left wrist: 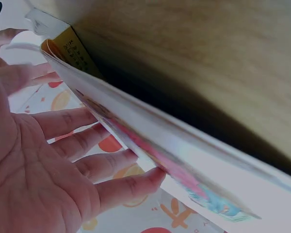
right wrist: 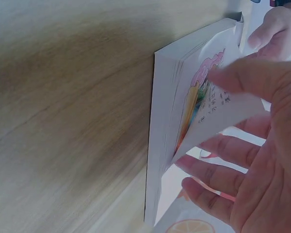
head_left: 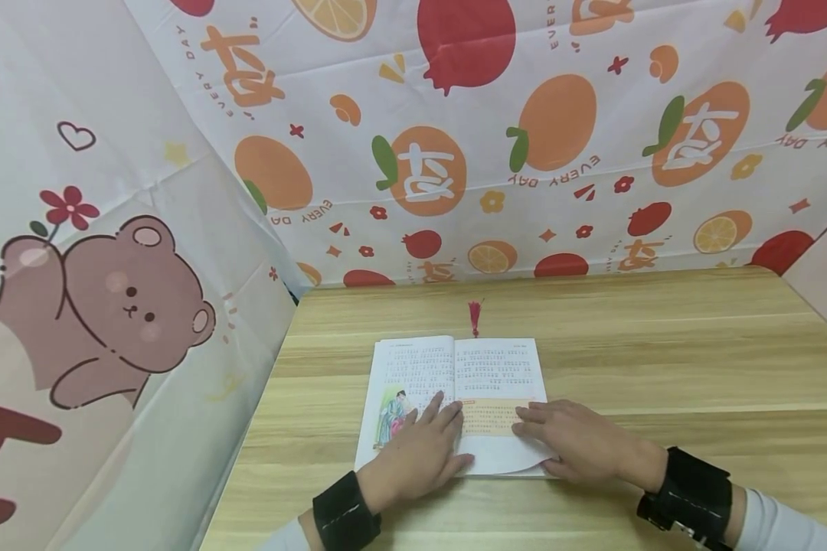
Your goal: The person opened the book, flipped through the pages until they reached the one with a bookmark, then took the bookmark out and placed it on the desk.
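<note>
An open book (head_left: 498, 367) lies on the wooden table, with printed text on both pages and a coloured picture (head_left: 389, 417) on the left page. My left hand (head_left: 422, 456) rests on the lower part of the book near the spine, fingers extended. At the lower right edge, my right hand (head_left: 586, 444) holds the corner of the right page (right wrist: 228, 116). In the right wrist view the thumb is under that raised page and the fingers are on its upper side. Part of another coloured picture (right wrist: 189, 116) shows beneath it.
A dark pink tassel (head_left: 475, 317) sticks out beyond the book's top edge. The wooden table (head_left: 661, 360) extends on both sides of the book. Behind it hangs a fruit-printed cloth (head_left: 358, 168), and a bear-printed cloth (head_left: 234, 191) hangs at the left.
</note>
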A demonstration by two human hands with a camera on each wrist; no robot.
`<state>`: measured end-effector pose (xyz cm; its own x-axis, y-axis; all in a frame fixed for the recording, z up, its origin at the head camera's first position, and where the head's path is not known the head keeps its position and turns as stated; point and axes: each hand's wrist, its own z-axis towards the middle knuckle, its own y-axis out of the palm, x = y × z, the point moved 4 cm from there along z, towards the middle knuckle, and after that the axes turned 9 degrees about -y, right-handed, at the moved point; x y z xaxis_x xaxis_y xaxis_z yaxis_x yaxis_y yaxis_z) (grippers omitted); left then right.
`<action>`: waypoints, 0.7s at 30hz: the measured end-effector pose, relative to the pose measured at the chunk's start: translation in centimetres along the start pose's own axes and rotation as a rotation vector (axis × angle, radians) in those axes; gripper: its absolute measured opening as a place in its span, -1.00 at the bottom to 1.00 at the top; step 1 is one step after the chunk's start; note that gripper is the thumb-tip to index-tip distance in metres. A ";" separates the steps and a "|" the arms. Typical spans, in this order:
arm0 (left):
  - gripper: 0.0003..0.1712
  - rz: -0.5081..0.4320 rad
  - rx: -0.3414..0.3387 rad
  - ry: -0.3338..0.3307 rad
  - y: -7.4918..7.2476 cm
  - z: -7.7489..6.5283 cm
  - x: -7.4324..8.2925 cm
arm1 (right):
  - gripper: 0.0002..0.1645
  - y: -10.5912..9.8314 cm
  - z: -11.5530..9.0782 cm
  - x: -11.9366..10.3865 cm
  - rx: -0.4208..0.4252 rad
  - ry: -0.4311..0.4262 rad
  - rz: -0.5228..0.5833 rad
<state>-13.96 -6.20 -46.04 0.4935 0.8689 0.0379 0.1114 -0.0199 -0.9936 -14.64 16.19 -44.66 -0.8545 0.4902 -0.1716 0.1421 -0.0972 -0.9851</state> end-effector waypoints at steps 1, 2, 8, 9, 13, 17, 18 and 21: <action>-0.18 -0.020 -0.010 -0.003 0.0 0.1 0.0 | -0.37 0.0 0.0 0.0 0.004 -0.004 -0.004; -0.12 -0.034 -0.020 -0.005 0.0 0.1 0.1 | -0.38 -0.1 0.1 0.0 0.010 -0.006 -0.008; 0.06 -0.065 -0.029 -0.025 -0.3 0.5 0.7 | -0.52 -0.7 0.7 -0.1 0.099 -0.048 -0.062; 0.06 -0.059 -0.020 -0.028 -0.3 0.5 0.8 | -0.50 -0.9 0.9 -0.2 0.126 -0.068 -0.094; 0.02 -0.030 0.030 -0.044 -0.3 0.8 1.5 | -0.36 -2.1 1.6 -0.9 0.258 -0.158 -0.259; -0.19 0.000 0.071 -0.069 0.1 0.9 1.8 | -0.38 -3.1 1.8 -1.7 0.390 -0.221 -0.343; -0.21 -0.001 0.075 -0.076 0.3 0.8 1.7 | -0.44 -3.1 1.8 -1.8 0.417 -0.222 -0.347; -0.11 -0.043 0.087 -0.094 0.4 0.7 1.5 | -0.43 -3.1 1.6 -1.7 0.487 -0.199 -0.337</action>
<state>-13.73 -4.55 -46.44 0.4065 0.9105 0.0750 0.0540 0.0580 -0.9969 -14.41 14.26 -41.30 -0.8962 0.3962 0.1995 -0.3553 -0.3719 -0.8576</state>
